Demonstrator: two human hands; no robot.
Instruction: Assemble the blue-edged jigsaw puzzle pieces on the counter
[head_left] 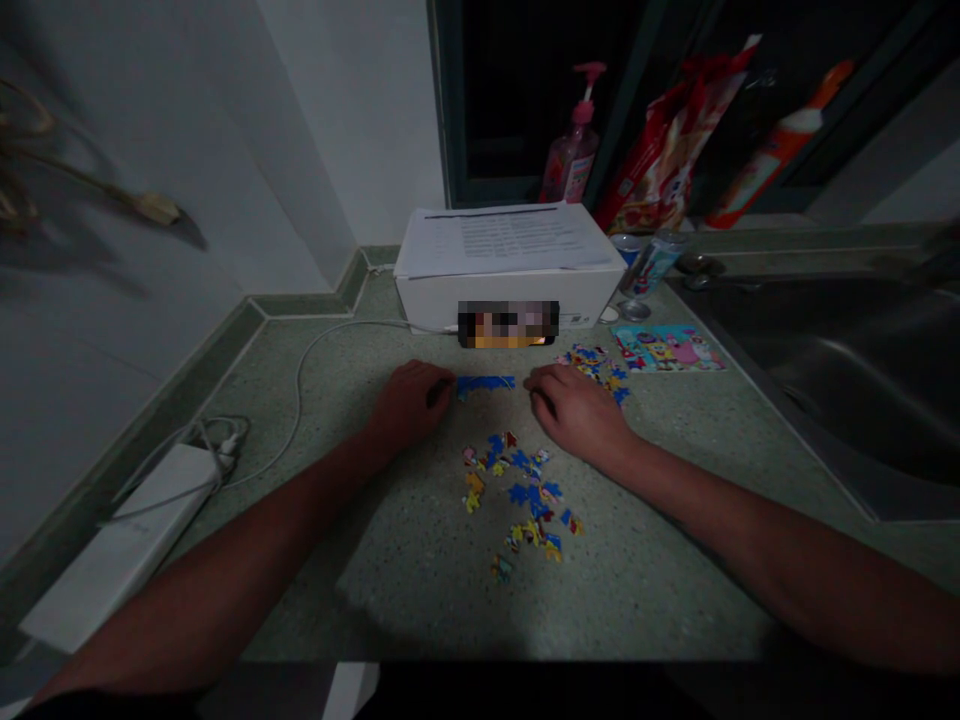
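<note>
A narrow strip of joined blue jigsaw puzzle pieces point(486, 383) lies flat on the counter between my two hands. At its left end is my left hand point(411, 408), fingers curled and thumb and fingertips together, right up against the strip's edge. My right hand point(579, 408) rests a little beyond the strip's right end, fingers bent and tips close together, with a small gap to the strip. Whatever either hand may pinch is too small to make out. Loose jigsaw pieces point(534, 494) are scattered nearer me, and another pile of pieces point(619, 382) lies behind my right hand, partly covered.
Behind the strip, a phone point(508, 325) with a cable leans against a white box point(427, 290) topped with a printed sheet point(502, 238). A colourful picture card point(667, 349) lies right, beside the sink point(840, 400). A white power strip point(127, 540) sits left.
</note>
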